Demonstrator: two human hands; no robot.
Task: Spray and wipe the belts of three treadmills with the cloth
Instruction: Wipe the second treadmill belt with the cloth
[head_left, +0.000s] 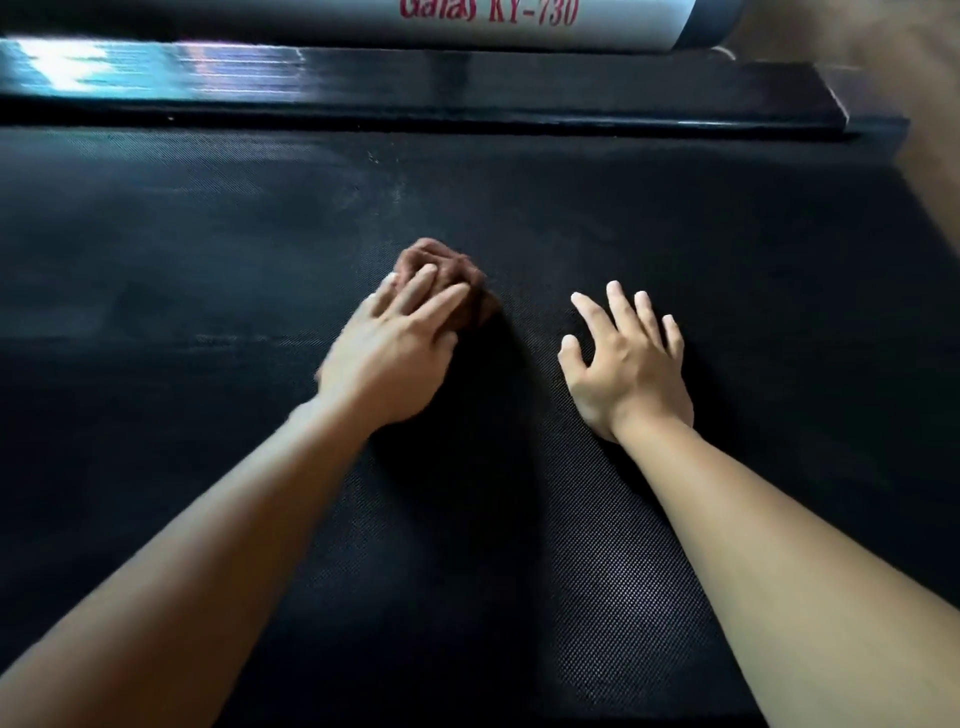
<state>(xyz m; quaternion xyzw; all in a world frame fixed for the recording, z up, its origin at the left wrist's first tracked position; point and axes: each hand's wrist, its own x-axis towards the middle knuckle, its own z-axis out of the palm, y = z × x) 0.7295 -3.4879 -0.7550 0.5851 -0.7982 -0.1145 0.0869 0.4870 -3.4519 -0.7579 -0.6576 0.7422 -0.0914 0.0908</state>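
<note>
The black, finely textured treadmill belt (208, 249) fills nearly the whole view. Along its far edge runs a glossy black side rail (415, 78) catching streaks of light. Beyond the rail lies a white rounded treadmill housing (311, 21) with red lettering that is partly cut off. A patch of blurred brown floor (893, 47) shows past the belt's far right corner.

Two bare forearms reach in from the near edge. The right hand (628, 369) lies palm down on the belt near its middle, fingers spread and straight, holding nothing. The left hand (389, 364), just beside it, presses down with straight fingers on a crumpled brown cloth (436, 260). The cloth sits bunched on the belt near the middle, under the left fingertips.
</note>
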